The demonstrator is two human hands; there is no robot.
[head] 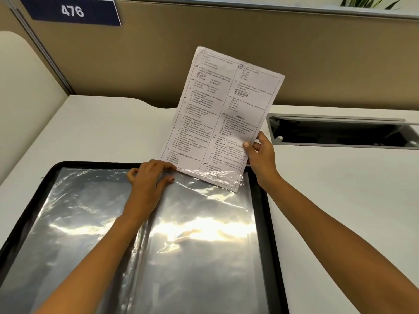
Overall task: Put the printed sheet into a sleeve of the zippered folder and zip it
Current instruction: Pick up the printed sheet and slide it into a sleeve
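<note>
The black zippered folder (264, 214) lies open on the white desk, its shiny clear plastic sleeves (199, 241) facing up. A printed sheet (224, 114) with two columns of text stands tilted above the folder's far edge. Its bottom edge sits just inside the top opening of the right-hand sleeve. My right hand (260, 155) pinches the sheet's lower right edge. My left hand (149, 177) rests at the sleeve's top edge near the middle, fingers holding the plastic at the opening.
The white desk (340, 189) runs to a tan partition (158, 64) behind. A recessed cable tray (340, 132) with an open lid is at the right rear. A blue sign reading 476 (72, 11) hangs top left. Plant leaves (367, 2) show top right.
</note>
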